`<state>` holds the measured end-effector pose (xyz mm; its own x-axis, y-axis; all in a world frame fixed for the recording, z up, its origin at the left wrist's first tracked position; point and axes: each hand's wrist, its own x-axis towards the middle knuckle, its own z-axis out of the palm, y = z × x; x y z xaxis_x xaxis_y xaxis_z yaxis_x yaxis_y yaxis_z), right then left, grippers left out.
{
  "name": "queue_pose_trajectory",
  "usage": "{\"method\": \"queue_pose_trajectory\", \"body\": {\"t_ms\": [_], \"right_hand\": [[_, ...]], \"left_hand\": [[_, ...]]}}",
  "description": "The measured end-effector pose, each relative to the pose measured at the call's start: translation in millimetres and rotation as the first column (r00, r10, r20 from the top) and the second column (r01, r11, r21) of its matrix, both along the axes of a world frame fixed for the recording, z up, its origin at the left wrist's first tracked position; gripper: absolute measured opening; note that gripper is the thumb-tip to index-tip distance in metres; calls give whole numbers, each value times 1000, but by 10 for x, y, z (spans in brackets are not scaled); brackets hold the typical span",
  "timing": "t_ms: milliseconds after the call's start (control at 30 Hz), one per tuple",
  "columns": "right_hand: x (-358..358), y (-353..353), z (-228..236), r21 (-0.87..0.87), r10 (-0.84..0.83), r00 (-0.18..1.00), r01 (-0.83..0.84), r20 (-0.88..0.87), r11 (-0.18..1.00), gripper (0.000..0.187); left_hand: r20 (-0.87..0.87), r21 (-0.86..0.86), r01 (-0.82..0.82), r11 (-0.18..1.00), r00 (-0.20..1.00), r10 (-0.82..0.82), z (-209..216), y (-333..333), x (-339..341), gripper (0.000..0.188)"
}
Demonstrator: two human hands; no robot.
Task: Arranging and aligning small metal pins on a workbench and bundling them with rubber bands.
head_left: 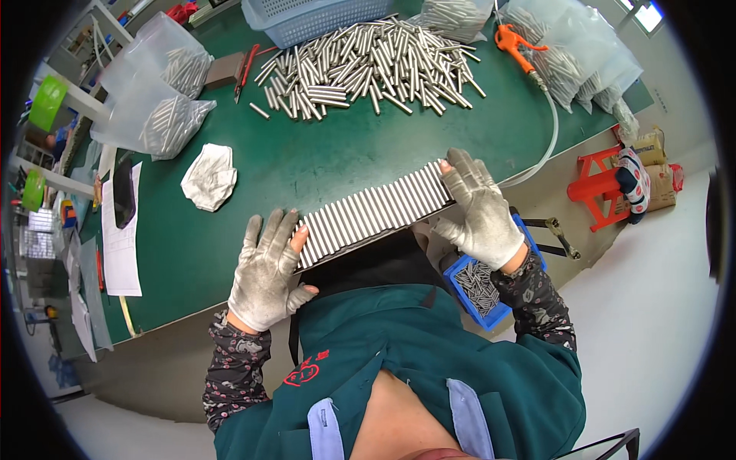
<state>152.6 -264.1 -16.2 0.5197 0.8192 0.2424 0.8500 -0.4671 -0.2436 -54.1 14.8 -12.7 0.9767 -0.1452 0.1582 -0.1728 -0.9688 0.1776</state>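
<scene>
A long row of silver metal pins (373,211) lies side by side along the near edge of the green table. My left hand (264,274), in a grey-stained white glove with some bare fingertips, rests flat at the row's left end. Its fingers are stretched out and touch the end pins. At the right end, my right hand (483,217), gloved the same way, has its fingers extended beside the last pins and its thumb apart. Neither hand is closed around a pin. Farther back is a large loose heap of similar pins (376,65).
Behind the heap stands a blue basket (318,21). Bags of pins (170,123) sit at left, and more bags (563,69) at right near an orange air gun (515,46) with a hose. A white cloth (209,177) lies at left. Below the edge is a blue bin (491,316).
</scene>
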Motion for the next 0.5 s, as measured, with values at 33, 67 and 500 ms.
{"method": "queue_pose_trajectory", "body": {"t_ms": [33, 67, 500], "right_hand": [[6, -26, 13, 52, -36, 999, 36, -5, 998, 83], [10, -51, 22, 104, -71, 997, 72, -11, 992, 82], [65, -304, -138, 171, -114, 993, 108, 27, 979, 57]], "left_hand": [[-3, -1, -12, 1000, 1000, 12, 9, -9, -1, 82], [-5, -1, -23, 1000, 1000, 23, 15, -15, 1, 82], [-102, -56, 125, 991, 986, -130, 197, -734, 670, 87]]}}
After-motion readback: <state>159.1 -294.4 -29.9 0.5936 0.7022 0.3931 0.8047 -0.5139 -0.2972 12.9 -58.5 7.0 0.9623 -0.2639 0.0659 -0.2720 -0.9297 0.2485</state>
